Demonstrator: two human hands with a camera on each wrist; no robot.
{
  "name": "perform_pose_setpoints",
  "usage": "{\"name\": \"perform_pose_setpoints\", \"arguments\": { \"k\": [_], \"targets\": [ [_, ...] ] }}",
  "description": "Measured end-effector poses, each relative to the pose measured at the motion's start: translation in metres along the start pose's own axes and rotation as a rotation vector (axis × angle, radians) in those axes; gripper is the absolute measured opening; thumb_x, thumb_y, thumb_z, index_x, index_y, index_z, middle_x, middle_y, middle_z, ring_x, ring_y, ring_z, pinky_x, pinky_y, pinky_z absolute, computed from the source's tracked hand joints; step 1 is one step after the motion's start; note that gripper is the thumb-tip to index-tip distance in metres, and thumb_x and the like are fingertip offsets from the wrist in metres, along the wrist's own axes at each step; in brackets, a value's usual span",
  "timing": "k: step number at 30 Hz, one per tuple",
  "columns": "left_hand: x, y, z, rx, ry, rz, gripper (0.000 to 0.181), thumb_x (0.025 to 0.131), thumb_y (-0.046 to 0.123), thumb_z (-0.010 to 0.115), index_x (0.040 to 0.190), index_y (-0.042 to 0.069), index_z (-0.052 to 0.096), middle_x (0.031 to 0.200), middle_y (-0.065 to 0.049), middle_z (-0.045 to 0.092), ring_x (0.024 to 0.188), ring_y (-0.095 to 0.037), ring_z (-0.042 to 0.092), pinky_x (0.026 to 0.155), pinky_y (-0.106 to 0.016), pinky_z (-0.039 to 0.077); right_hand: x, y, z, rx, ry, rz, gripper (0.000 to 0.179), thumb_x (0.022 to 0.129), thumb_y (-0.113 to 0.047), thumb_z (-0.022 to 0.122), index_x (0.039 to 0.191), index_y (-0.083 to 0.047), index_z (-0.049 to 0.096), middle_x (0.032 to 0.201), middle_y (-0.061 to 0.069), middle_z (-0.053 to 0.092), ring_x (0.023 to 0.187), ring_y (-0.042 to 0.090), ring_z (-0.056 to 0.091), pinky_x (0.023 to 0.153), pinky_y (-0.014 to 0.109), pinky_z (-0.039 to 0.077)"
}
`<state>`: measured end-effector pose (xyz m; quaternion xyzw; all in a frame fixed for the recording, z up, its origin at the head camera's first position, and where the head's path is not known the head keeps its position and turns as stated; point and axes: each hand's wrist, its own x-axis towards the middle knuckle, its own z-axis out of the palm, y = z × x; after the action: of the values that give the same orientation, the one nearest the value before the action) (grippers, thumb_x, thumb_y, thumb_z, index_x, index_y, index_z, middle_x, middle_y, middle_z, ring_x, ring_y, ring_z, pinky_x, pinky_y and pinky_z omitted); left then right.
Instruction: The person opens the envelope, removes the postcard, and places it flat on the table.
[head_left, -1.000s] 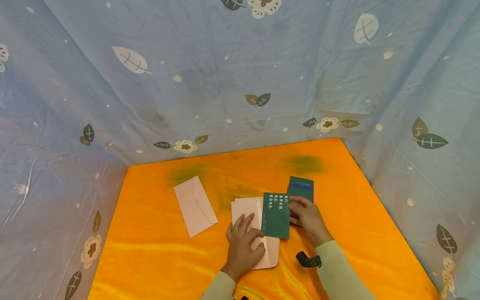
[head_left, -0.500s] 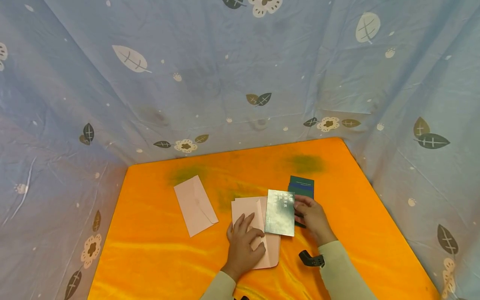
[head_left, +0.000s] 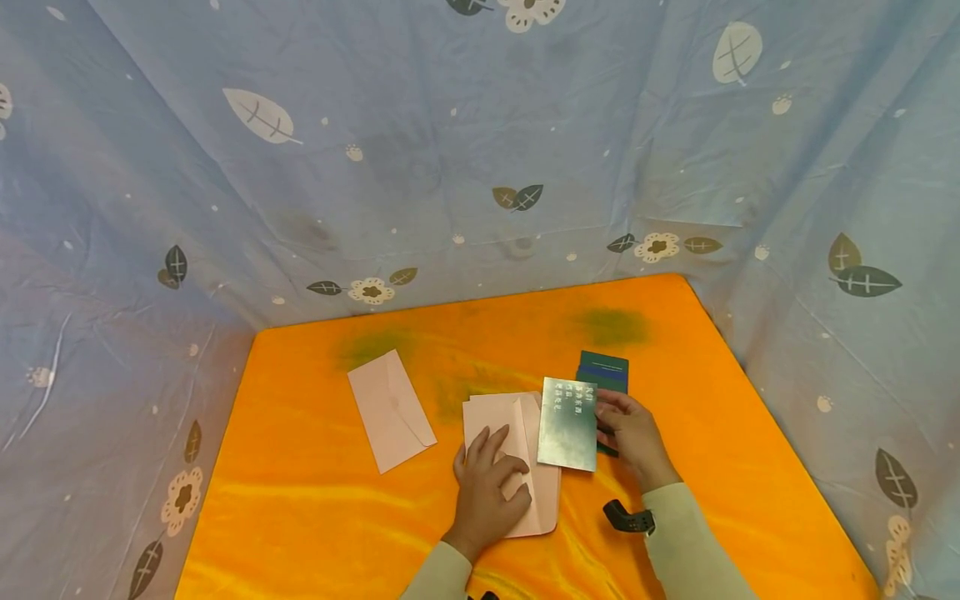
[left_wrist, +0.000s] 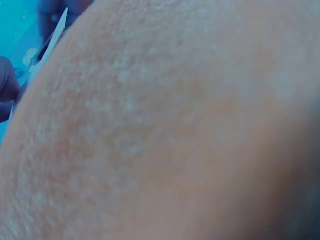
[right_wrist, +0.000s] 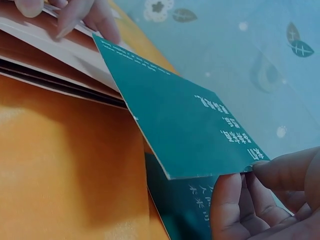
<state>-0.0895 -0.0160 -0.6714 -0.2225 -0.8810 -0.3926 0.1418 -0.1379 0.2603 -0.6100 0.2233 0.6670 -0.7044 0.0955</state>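
Observation:
My right hand [head_left: 633, 437] pinches a green card [head_left: 567, 425] by its right edge, thumb above and fingers beneath. White printed characters run across the card, and its face shines in the head view. The card is tilted above the right part of the pink envelopes [head_left: 495, 412]. My left hand [head_left: 487, 492] rests on those envelopes with its fingers spread, near the flap. In the right wrist view, the envelope mouth [right_wrist: 75, 65] gapes below the left fingers [right_wrist: 102, 20]. The left wrist view is mostly filled by blurred skin. More green cards [head_left: 603, 364] lie partly hidden behind the right hand.
A single pink envelope [head_left: 392, 411] lies apart on the left of the orange cloth [head_left: 300, 500]. A blue band [head_left: 600, 374] shows among the green cards. Patterned fabric [head_left: 420, 167] hangs along the back and both sides. A black strap [head_left: 628, 518] sits at the right cuff.
My right hand has shifted a little to the right with the green card, uncovering more of the pink envelope. The card has tilted and catches the light. My left hand has stayed in place.

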Motion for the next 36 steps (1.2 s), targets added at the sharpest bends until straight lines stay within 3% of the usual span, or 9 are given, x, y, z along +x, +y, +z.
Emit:
{"name": "perform_pose_setpoints", "arguments": {
  "k": [11,22,30,36],
  "targets": [
    [0.000,0.001,0.000,0.003,0.013,0.009,0.018,0.081,0.014,0.075,0.092,0.028,0.074,0.157,-0.013,0.058,0.147,-0.046,0.044,0.107,-0.082,0.019,0.000,0.001,-0.012,0.003,0.002,-0.005,0.046,0.114,-0.009,0.057,0.159,-0.004,0.052,0.148,0.018,0.056,0.109,0.024,0.063,0.086,0.029,0.059],
    [-0.001,0.000,0.001,-0.004,0.004,0.006,0.017,0.081,0.016,0.075,0.093,0.028,0.074,0.158,-0.013,0.056,0.148,-0.046,0.043,0.108,-0.081,0.017,0.001,0.001,-0.024,-0.029,0.034,-0.016,0.048,0.113,-0.009,0.058,0.160,-0.004,0.050,0.143,0.018,0.054,0.109,0.025,0.061,0.086,0.028,0.059],
    [-0.001,0.000,0.002,0.007,0.022,0.019,0.018,0.080,0.014,0.074,0.092,0.027,0.073,0.157,-0.013,0.058,0.147,-0.047,0.044,0.106,-0.081,0.018,0.003,0.001,-0.031,-0.009,0.072,-0.020,0.046,0.113,-0.006,0.058,0.158,-0.002,0.052,0.123,0.011,0.056,0.097,0.023,0.060,0.079,0.027,0.059],
    [0.000,0.000,0.002,0.011,0.020,0.015,0.018,0.079,0.014,0.073,0.091,0.027,0.073,0.157,-0.013,0.058,0.147,-0.046,0.044,0.107,-0.080,0.018,0.004,0.001,-0.035,-0.009,0.083,-0.016,0.046,0.113,-0.006,0.058,0.158,-0.001,0.051,0.126,0.012,0.054,0.097,0.023,0.058,0.077,0.027,0.058]
  ]
}}
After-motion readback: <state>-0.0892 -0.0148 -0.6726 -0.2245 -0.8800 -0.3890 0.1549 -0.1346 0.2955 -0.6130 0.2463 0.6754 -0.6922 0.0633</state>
